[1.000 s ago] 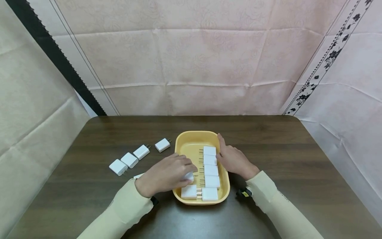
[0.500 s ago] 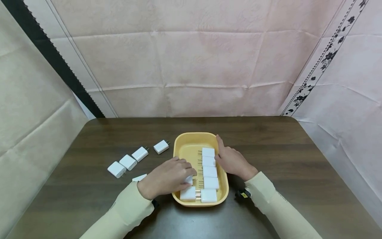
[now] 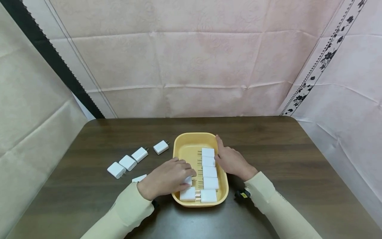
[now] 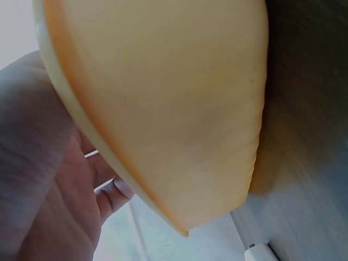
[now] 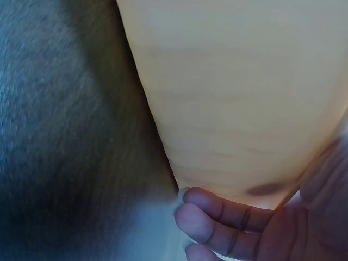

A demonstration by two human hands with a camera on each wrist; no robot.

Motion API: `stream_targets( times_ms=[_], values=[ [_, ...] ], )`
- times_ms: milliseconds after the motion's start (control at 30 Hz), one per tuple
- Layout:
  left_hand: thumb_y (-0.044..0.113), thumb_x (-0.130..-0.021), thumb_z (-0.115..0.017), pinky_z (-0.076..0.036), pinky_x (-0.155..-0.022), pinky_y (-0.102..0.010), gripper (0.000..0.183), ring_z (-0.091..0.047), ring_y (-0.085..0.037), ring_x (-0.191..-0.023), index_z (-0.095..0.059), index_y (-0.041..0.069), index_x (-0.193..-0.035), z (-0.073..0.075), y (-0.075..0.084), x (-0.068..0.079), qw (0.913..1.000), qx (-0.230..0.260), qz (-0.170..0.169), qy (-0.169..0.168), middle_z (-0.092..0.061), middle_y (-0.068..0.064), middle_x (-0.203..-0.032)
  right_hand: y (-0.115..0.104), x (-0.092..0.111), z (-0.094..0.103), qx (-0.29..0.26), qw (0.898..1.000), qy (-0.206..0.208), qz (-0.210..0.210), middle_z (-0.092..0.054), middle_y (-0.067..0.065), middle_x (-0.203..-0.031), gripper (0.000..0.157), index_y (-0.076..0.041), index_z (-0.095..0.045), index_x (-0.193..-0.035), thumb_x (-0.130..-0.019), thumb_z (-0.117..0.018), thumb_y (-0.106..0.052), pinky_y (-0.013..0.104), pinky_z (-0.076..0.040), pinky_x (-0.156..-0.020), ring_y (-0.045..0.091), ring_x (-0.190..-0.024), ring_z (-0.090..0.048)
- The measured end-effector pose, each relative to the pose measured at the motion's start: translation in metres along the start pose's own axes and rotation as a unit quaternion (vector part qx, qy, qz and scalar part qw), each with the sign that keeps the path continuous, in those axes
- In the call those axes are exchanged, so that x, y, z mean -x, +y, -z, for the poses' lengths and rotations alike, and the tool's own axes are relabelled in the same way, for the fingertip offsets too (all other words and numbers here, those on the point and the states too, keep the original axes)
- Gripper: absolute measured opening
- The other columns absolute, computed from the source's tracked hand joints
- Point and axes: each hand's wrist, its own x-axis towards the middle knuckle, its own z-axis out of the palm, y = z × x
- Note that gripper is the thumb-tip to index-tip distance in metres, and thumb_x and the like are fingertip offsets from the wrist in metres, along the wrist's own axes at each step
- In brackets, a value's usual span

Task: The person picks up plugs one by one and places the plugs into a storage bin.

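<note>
In the head view, my left hand reaches over the near left side of a yellow tray. Its fingers and thumb pinch a white charger plug, mostly hidden by the hand, with its prongs pointing right. Directly in front of it lies another charger plug, prongs toward the facing plug. Several more plugs form a column along the tray's right side, prongs leftward. My right hand grips the tray's right wall, thumb inside; curled fingers show outside in the right wrist view.
Left of the tray, several white plugs lie loose on the dark wooden table, including one plug near the tray and another plug partly covered by my left wrist. Pale cloth hangs behind the table.
My left hand has shifted slightly toward the tray's near end with the charger plug, closing the gap to the plug in front. The right hand keeps its grip. The head view has tilted a little.
</note>
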Motion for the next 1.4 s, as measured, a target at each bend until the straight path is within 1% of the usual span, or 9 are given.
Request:
stream_targets(
  times_ms=[200,600,767,933,1167,1400],
  values=[
    [0.031,-0.086,-0.079,-0.050,-0.084,-0.030,0.027,-0.065,-0.012,-0.094,-0.074,0.019,-0.110,0.0003,0.0013,-0.0019,1.0000,-0.004,-0.004,0.006,-0.074,0.007,-0.103,0.0009,-0.0001,0.0011,0.007,1.000,0.002,-0.001,-0.047,0.001,-0.057,0.076,0.000,-0.002,-0.161,-0.103,-0.049,-0.015,0.026,-0.035,-0.043,0.013,-0.042,-0.044],
    [0.032,-0.087,-0.079,-0.051,-0.082,-0.030,0.026,-0.065,-0.012,-0.090,-0.075,0.019,-0.108,0.0008,0.0010,-0.0024,1.0000,-0.008,0.003,0.003,-0.075,0.008,-0.100,0.0004,-0.0012,0.0019,0.004,1.000,0.000,0.002,-0.048,0.000,-0.058,0.076,-0.001,-0.001,-0.161,-0.103,-0.048,-0.016,0.025,-0.036,-0.043,0.012,-0.042,-0.046],
    [0.033,-0.087,-0.079,-0.051,-0.082,-0.030,0.026,-0.065,-0.012,-0.089,-0.075,0.019,-0.109,0.0015,0.0018,-0.0022,1.0000,0.001,0.009,-0.003,-0.075,0.007,-0.100,-0.0003,-0.0013,0.0020,-0.001,1.000,-0.003,-0.004,-0.048,0.000,-0.059,0.076,-0.002,-0.001,-0.161,-0.103,-0.048,-0.016,0.025,-0.036,-0.043,0.012,-0.042,-0.046],
    [0.032,-0.087,-0.079,-0.051,-0.082,-0.030,0.026,-0.065,-0.011,-0.087,-0.075,0.019,-0.109,0.0001,0.0033,-0.0020,0.9998,0.008,0.016,-0.010,-0.075,0.008,-0.099,-0.0005,0.0003,0.0005,0.001,1.000,-0.008,-0.008,-0.048,0.001,-0.059,0.076,0.000,-0.002,-0.161,-0.103,-0.048,-0.016,0.026,-0.036,-0.043,0.013,-0.043,-0.048],
    [0.033,-0.087,-0.080,-0.051,-0.085,-0.031,0.027,-0.066,-0.011,-0.090,-0.075,0.020,-0.109,-0.0003,0.0033,-0.0027,0.9995,0.011,0.024,-0.016,-0.075,0.007,-0.101,-0.0014,0.0008,0.0008,-0.003,1.000,-0.008,-0.009,-0.049,0.002,-0.060,0.077,-0.001,-0.001,-0.161,-0.103,-0.049,-0.016,0.026,-0.036,-0.044,0.013,-0.044,-0.049],
    [0.033,-0.087,-0.080,-0.051,-0.091,-0.034,0.033,-0.067,-0.012,-0.095,-0.075,0.019,-0.116,0.0004,0.0032,-0.0041,0.9980,0.029,0.043,-0.036,-0.076,0.005,-0.109,-0.0004,0.0002,0.0004,-0.003,1.000,-0.006,-0.006,-0.048,0.001,-0.060,0.077,-0.001,-0.001,-0.161,-0.103,-0.049,-0.016,0.026,-0.036,-0.044,0.013,-0.044,-0.049]
  ],
)
